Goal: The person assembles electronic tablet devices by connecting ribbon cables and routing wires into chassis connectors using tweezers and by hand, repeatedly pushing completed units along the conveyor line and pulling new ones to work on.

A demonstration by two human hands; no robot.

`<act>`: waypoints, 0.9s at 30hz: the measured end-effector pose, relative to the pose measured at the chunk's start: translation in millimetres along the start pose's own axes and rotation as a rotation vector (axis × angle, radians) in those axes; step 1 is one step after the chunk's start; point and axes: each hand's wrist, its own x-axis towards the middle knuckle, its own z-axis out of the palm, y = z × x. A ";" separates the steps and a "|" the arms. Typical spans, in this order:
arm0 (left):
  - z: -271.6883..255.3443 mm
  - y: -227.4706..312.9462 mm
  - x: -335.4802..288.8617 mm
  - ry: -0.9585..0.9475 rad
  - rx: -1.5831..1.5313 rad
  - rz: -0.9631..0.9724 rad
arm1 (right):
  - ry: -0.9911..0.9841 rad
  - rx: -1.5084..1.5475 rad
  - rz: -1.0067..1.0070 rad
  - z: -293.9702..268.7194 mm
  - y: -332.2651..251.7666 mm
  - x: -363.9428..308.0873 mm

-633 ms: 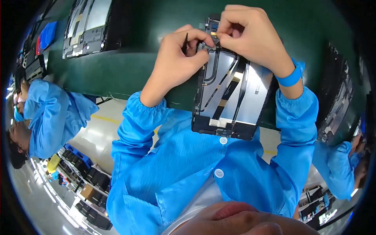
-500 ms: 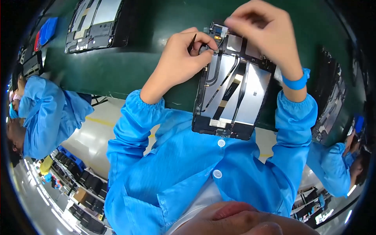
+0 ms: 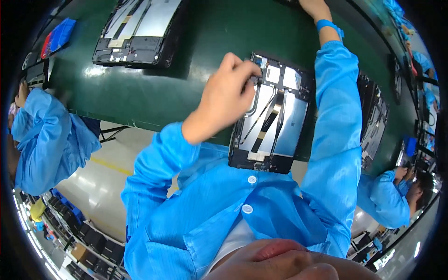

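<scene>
An opened tablet (image 3: 290, 122) with silver plates, black flat cables and a black frame lies on the green table, close against my front. My left hand (image 3: 226, 100) is over its upper left corner, the fingers curled in and closed; what they hold is hidden by the hand. My right hand (image 3: 315, 8) is stretched far out to the top edge of the picture. Its fingertips are cut off there, near a dark object (image 3: 290, 2) that shows only in part.
Stacked open tablets (image 3: 133, 46) lie at the far left, and more (image 3: 373, 121) at the right. A blue bin (image 3: 63, 35) stands at the table's left end. People in blue sleeves work on the left (image 3: 51, 140) and right (image 3: 387, 198).
My right hand has moved from above the tablet out to the far edge. The left hand stays at the tablet's corner; the black pointed tool seen in it before no longer shows.
</scene>
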 end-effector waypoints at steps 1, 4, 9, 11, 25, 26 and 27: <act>-6.1 12.6 -14.6 -0.021 0.195 0.101 | 0.019 -0.011 -0.015 9.7 -3.0 5.4; -24.9 46.3 -65.5 -0.228 0.236 0.408 | -0.068 0.158 -0.019 13.3 -2.4 18.3; -9.9 39.3 -109.9 -0.332 0.394 0.431 | -0.142 0.843 0.114 8.1 -24.6 17.1; -5.5 40.2 -109.1 -0.297 0.472 0.397 | -0.119 1.070 0.179 0.2 -19.2 17.3; 23.1 -5.4 62.1 -0.210 0.662 0.126 | 0.229 1.500 0.071 -150.9 -9.6 -243.6; 30.5 -17.7 84.9 -0.125 0.686 0.182 | 0.217 1.413 0.093 -154.2 4.5 -269.8; 36.3 -29.8 106.8 -0.036 0.714 0.237 | 0.204 1.331 0.111 -153.2 19.5 -293.7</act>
